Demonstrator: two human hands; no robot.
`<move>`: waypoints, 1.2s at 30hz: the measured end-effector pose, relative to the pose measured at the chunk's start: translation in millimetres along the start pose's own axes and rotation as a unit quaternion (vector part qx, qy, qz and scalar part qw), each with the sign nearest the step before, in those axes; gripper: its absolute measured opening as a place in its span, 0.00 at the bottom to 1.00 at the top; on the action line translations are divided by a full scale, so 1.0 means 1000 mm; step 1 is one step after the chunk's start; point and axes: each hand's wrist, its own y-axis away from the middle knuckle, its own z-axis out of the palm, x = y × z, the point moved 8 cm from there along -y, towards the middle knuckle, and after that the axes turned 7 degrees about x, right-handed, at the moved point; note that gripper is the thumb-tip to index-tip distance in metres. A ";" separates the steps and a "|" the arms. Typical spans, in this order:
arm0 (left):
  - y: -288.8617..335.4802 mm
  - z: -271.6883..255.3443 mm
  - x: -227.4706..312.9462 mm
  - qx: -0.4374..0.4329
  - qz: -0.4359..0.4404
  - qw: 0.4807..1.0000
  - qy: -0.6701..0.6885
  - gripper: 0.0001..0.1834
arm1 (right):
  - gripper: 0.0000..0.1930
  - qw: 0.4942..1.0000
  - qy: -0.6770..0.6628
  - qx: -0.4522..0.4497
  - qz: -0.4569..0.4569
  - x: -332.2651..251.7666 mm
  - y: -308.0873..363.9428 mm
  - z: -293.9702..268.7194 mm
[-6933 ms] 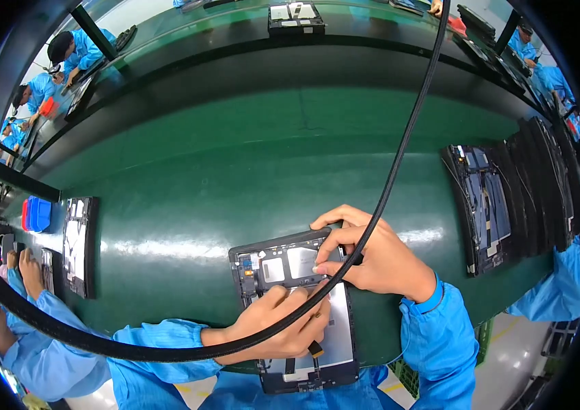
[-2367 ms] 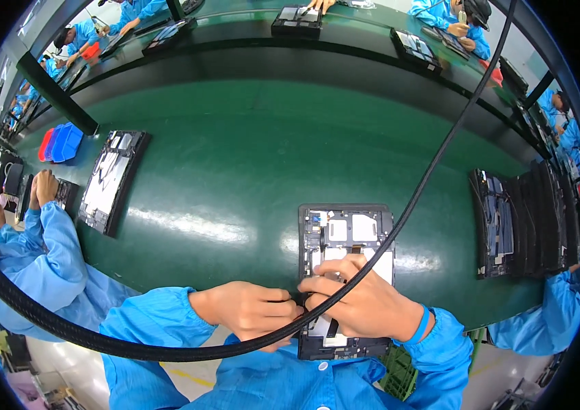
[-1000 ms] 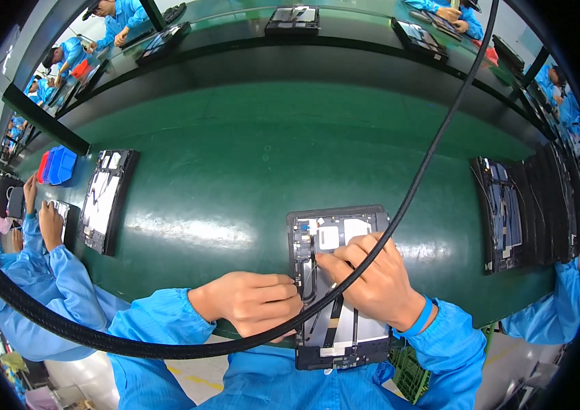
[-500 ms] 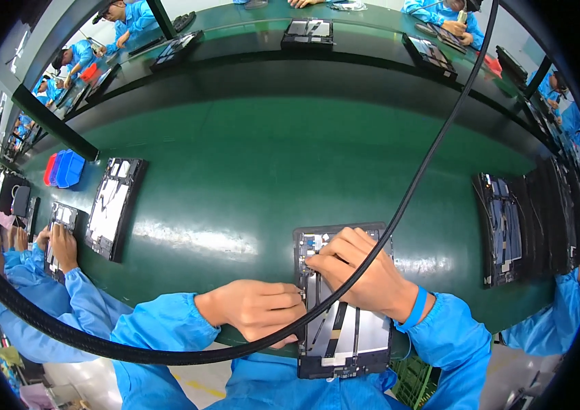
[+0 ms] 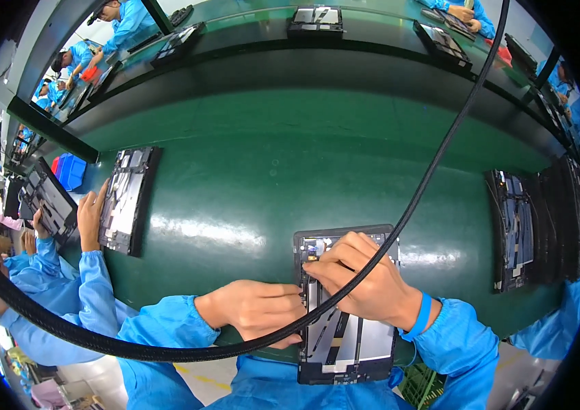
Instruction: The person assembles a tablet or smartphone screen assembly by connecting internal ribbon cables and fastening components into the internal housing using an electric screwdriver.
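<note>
An opened tablet [image 5: 375, 342] with bare inner parts lies on the bench edge in front of me, its near end over my lap. My left hand [image 5: 254, 309] is closed on its left edge, fingertips partly hidden behind the rim. Over the upper half of the tablet, my right hand [image 5: 365, 277] bends with thumb and forefinger pinched together near the upper left edge. Whatever sits in that pinch is too small to make out. A blue band [image 5: 424, 316] circles my right wrist. The fingers of the right hand cover part of the tablet's inside.
A thick black cable [image 5: 433, 160] sweeps across the view, in front of my right hand. At the left, a co-worker's hand [image 5: 89, 219] touches another opened tablet [image 5: 124, 198]; a tilted tablet [image 5: 50, 198] and blue bin [image 5: 70, 172] are nearby. Several opened tablets [image 5: 512, 232] stand at the right.
My hands stay almost in place, the right one still pinched at the tablet. At the left, the co-worker's tablet is now raised and tilted, and a hand has reached to the tablet beside it.
</note>
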 end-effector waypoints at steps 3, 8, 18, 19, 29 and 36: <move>-0.002 -0.001 -0.002 0.006 0.012 1.000 -0.015 0.13 | 0.16 1.000 -0.018 0.008 0.010 0.002 0.001 -0.001; -0.004 -0.005 -0.004 -0.003 0.027 0.999 -0.028 0.14 | 0.16 0.999 -0.035 0.014 0.016 0.002 0.001 0.000; -0.008 -0.009 -0.025 0.002 0.006 1.000 -0.023 0.14 | 0.17 0.998 -0.038 0.039 0.022 0.002 -0.003 0.000; -0.008 -0.009 -0.026 -0.004 0.012 1.000 -0.026 0.14 | 0.16 0.998 -0.038 0.044 0.027 0.002 -0.003 -0.001; -0.001 -0.011 -0.022 0.012 0.027 0.999 -0.041 0.14 | 0.16 0.994 -0.079 0.016 0.075 0.005 -0.011 -0.001; -0.001 -0.015 -0.022 0.000 0.020 0.999 -0.044 0.18 | 0.16 0.986 -0.093 -0.043 0.130 0.011 -0.011 0.002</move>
